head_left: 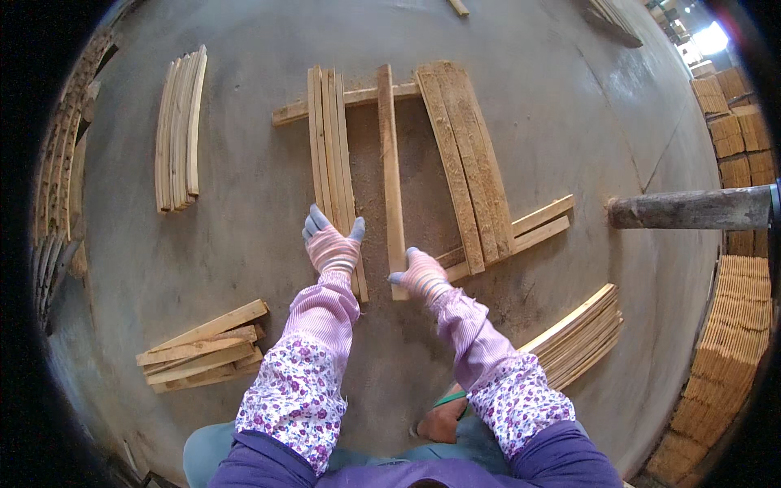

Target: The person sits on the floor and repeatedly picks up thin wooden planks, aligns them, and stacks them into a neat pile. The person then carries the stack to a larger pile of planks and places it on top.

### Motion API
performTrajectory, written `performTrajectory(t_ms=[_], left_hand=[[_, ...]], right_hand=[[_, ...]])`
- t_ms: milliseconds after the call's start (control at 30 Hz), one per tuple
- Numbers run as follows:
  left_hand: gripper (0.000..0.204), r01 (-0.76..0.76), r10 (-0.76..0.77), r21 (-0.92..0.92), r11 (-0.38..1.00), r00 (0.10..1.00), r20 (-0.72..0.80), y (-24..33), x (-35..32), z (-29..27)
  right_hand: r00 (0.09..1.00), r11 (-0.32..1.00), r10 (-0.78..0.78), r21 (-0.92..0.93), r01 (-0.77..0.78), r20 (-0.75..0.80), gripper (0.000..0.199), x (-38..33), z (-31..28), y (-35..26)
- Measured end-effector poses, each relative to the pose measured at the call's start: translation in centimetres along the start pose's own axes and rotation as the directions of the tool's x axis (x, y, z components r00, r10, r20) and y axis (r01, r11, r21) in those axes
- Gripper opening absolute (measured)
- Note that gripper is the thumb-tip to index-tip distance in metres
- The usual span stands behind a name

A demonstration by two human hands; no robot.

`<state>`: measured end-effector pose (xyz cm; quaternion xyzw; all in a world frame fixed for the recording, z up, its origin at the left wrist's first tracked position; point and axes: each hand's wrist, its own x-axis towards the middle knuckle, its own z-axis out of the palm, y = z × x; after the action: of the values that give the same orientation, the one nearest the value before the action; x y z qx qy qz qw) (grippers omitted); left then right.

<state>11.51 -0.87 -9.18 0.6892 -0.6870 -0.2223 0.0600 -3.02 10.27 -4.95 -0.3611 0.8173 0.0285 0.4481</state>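
My left hand [332, 246], in a pink striped glove with grey fingertips, lies over the near part of a row of narrow wooden strips [329, 146]. Its thumb and fingers are apart. My right hand [423, 275], gloved alike, is closed at the near end of a single wooden strip [390, 171], which points away from me beside that row. To its right, wider boards [465, 154] dusted with sawdust lie side by side. They rest across a far crosspiece [290, 112] and near crosspieces [543, 224], partly hidden beneath them.
Several strips [181, 130] lie bundled at the far left. A loose pile of short wood [203, 350] is at the near left, and a stack of strips [582, 333] at the near right. A round post [691, 209] and tall wood stacks [724, 342] stand along the right.
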Motion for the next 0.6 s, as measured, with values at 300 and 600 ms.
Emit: performTrajectory(t_ms=[300,600], left_hand=[[0.113,0.015,-0.015,-0.005,1.000,1.000,-0.014,-0.9,0.7,0.2],[0.110,0.015,-0.015,-0.002,1.000,1.000,-0.010,-0.7,0.2,0.1]], right_hand=[[0.735,0.329,-0.562,0.918,-0.223,0.380,0.070,-1.2,0.4,-1.8],[0.699,0.455,-0.585,0.880,-0.137,0.411,0.077,-2.5,2.1,-0.7]])
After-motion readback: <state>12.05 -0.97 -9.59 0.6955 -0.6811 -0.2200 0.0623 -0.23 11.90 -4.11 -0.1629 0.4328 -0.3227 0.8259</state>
